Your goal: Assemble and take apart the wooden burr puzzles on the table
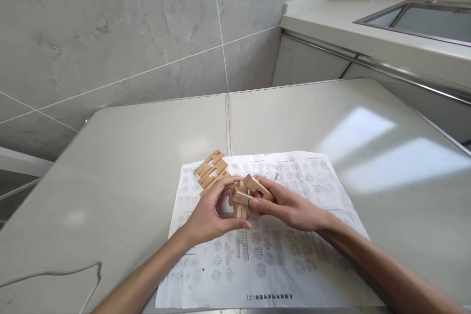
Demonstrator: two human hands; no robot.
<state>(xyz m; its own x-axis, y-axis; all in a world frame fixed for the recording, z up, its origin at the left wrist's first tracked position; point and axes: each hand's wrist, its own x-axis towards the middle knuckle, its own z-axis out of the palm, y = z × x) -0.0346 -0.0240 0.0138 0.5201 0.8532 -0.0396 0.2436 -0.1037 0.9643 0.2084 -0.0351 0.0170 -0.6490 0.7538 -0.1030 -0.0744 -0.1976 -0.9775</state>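
My left hand [210, 211] curls around a small cluster of interlocked wooden puzzle pieces [241, 210], its thumb along the lower side and its fingers behind. My right hand [285, 205] is closed, with thumb and fingers on a notched wooden piece [253, 184] tilted at the cluster's upper right. Whether that piece touches the others all along its length is hidden. Just beyond my left fingers lie several flat wooden pieces [203, 169] with cut-out slots and dark marks, partly covered by the hand. Under everything spreads a printed sheet [298, 274] with small puzzle drawings.
The light table [140, 167] has a seam [228, 127] down its middle and bright reflections on the right. A thin cable [55, 272] lies at the lower left. Beyond stand a tiled wall [147, 24] and a counter [331, 14] with a sink.
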